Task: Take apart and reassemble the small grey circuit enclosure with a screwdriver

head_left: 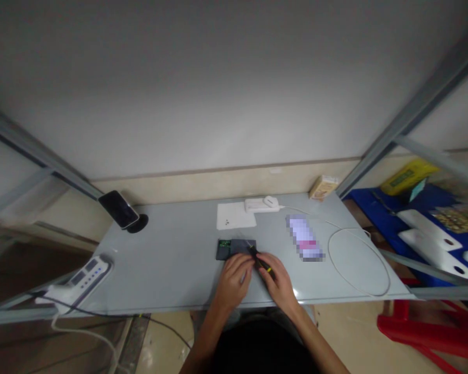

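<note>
A small dark flat device with a green circuit board showing at its left end lies on the grey table. My left hand rests on its near edge, fingers curled down. My right hand grips a black and yellow screwdriver; the tool's tip points at the device's right end.
A white paper, a white charger with a looping cable, a small carton and a blurred flat object lie further back. A phone on a stand and a power strip sit left. Blue shelf right.
</note>
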Demonstrator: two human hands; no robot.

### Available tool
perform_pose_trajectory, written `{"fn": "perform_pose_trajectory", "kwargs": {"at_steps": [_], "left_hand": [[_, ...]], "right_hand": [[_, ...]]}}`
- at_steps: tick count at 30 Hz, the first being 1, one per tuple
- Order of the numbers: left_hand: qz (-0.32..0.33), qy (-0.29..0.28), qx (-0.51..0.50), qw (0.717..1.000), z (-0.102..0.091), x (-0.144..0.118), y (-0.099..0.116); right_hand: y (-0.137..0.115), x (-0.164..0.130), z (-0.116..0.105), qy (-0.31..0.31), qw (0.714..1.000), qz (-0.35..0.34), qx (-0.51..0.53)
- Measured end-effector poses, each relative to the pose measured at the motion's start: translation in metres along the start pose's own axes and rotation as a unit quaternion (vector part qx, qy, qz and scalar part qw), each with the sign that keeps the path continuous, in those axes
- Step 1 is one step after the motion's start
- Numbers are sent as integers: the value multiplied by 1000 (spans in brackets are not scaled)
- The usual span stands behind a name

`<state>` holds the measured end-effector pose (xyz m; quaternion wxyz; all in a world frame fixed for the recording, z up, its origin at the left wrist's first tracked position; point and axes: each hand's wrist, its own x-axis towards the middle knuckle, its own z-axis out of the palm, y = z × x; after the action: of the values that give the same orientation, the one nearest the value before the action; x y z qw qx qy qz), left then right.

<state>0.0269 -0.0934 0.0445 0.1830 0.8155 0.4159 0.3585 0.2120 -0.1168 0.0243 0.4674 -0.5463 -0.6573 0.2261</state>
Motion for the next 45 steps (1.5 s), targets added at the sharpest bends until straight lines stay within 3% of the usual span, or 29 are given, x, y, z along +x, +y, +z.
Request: {"fn": "perform_pose_trajectory", "kwargs": {"at_steps": [4,7,11,17,21,30,45], "left_hand": [[-89,142,72,983,-13,2,-34],[-104,107,109,983,-21,-4,-56],[-98,64,127,985,-22,-10,-69],[-120,67,138,981,-16,-7,-69],[-124,68,131,981,-15,-7,-70],[-106,37,114,987,-20,-10,-62],[-75,15,123,989,-21,-15,-46]], "right_hand": [[-9,0,-2,-97,986,-107,-82],[-10,1,0,-106,977,-130,-131],[-4,-1,5,-30,979,-93,-179],[7,-2,7,77,977,-2,-200],[7,-3,5,109,982,2,-156],[-15,-8,-6,66,997,44,8],[-14,-14,-5,100,995,30,5]]}}
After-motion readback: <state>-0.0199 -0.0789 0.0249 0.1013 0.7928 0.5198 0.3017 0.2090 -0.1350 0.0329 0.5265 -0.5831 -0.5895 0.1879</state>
